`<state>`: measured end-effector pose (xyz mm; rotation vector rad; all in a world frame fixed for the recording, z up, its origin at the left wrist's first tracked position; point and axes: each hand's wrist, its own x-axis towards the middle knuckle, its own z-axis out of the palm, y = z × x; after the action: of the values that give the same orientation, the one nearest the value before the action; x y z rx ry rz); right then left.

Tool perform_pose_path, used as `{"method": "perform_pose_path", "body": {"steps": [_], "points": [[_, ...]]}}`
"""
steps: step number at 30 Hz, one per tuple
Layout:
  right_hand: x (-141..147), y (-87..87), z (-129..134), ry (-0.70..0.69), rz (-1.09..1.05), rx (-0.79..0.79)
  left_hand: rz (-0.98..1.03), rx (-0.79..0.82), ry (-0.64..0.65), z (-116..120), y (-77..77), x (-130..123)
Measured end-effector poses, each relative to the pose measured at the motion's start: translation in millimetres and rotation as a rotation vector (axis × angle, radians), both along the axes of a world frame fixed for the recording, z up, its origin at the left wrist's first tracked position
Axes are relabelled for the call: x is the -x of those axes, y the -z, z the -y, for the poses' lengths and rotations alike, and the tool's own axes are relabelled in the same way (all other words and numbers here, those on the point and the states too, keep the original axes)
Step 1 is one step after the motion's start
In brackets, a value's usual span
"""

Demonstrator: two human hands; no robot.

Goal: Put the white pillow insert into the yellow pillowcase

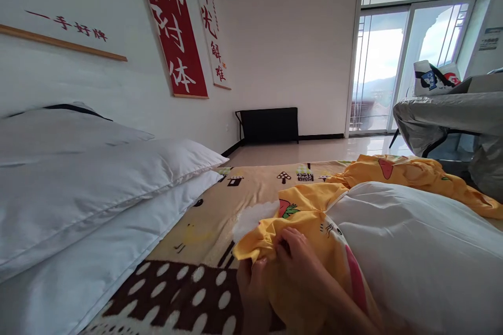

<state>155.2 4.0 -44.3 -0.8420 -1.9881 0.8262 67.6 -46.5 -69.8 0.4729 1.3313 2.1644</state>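
A yellow pillowcase printed with a carrot and a cartoon face lies in front of me, partly over a white pillow. My left hand grips the pillowcase from below at its gathered left end. Close beside it, my right hand is closed on the same fabric, with the fingers bent into the folds. The white pillow bulges out bare to the right of the yellow cloth. Part of my left fingers is hidden under the fabric.
White pillows are stacked at left on a patterned blanket. More yellow cloth lies crumpled behind the white pillow. A covered table stands at right, and a black folded panel leans by the far wall.
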Motion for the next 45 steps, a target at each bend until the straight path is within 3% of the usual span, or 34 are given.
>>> {"method": "perform_pose_path", "body": {"steps": [2, 5, 9, 13, 18, 21, 25, 27, 30, 32, 35, 37, 40, 43, 45], "points": [[-0.3, -1.1, 3.4, -0.040, 0.029, -0.006, -0.107, 0.060, 0.009, -1.5, 3.3, 4.1], [0.0, 0.7, 3.6, -0.082, 0.055, -0.012, -0.436, 0.130, 0.025, -3.8, 1.5, 14.1], [0.1, 2.5, 1.2, 0.021, 0.081, -0.051, -0.771, 0.213, 0.092, -2.9, -11.9, 25.4], [2.8, 5.7, 3.3, 0.045, 0.217, -0.112, -0.803, 0.258, 0.178, -1.7, -20.1, 31.7], [1.2, 14.3, -0.3, 0.002, 0.250, -0.126, -0.829, 0.233, 0.267, -2.7, -9.8, 30.6], [-11.4, 5.9, -9.5, -0.016, 0.141, -0.092, -1.003, 0.180, 0.151, 1.4, -6.4, 19.4], [-37.2, -25.7, -15.0, 0.051, 0.007, -0.190, -1.440, -0.060, -0.145, 10.3, -10.8, -5.9], [-46.5, -38.4, -12.4, -0.089, 0.063, -0.299, -1.595, -0.195, -0.196, 13.9, -10.8, -16.7], [-52.1, -43.5, -10.4, -0.251, 0.199, -0.362, -1.658, -0.273, -0.218, 18.2, -5.7, -22.7], [-52.9, -40.4, -15.1, -0.228, 0.229, -0.347, -1.638, -0.263, -0.205, 21.0, -1.9, -21.3], [-54.7, -34.2, -29.5, -0.054, 0.146, -0.370, -1.491, -0.164, -0.159, 24.0, 0.1, -19.4], [-55.5, -30.8, -38.2, 0.125, 0.052, -0.403, -1.217, 0.000, -0.092, 23.8, -1.5, -20.7], [-53.5, -26.8, -43.1, 0.315, -0.020, -0.430, -0.777, 0.205, 0.127, 21.2, -8.6, -22.6], [-50.2, -25.5, -39.7, 0.300, 0.000, -0.407, -0.511, 0.134, 0.343, 20.3, -18.7, -20.5], [-50.4, -28.0, -35.1, 0.258, -0.035, -0.392, -0.338, 0.060, 0.388, 20.9, -24.1, -17.6]]}}
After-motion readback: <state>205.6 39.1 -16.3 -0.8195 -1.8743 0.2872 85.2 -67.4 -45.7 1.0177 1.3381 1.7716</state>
